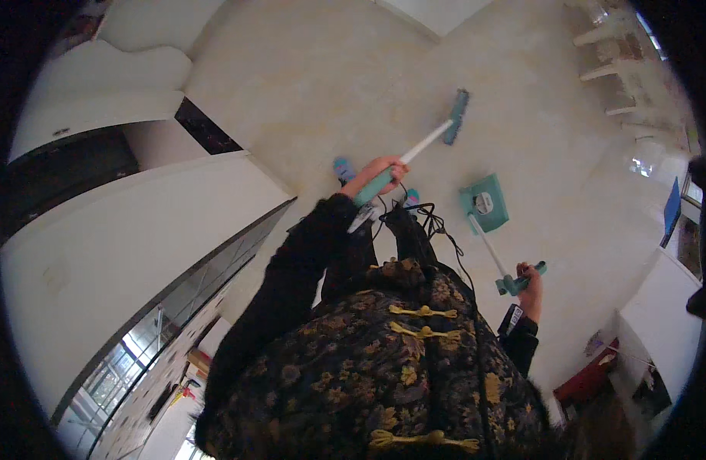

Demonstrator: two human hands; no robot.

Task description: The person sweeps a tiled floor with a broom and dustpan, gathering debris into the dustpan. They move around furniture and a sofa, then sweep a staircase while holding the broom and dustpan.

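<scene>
My left hand (380,176) is closed around the handle of a broom (429,140), which has a white shaft, a green grip and a teal bristle head. The broom slants away to the right, its head on or just over the pale floor. Closed on the green top grip of a dustpan (486,203) is my right hand (530,285). The dustpan's green pan faces up near the floor, right of my feet, with a whitish patch inside. The broom head lies farther out than the pan and apart from it.
My feet in blue-and-pink footwear (343,170) stand between the two tools. Black cables (437,222) hang before my legs. A long white cabinet (138,215) runs along the left. White chair legs (602,71) stand at far right, and a red item (587,376) lies at lower right.
</scene>
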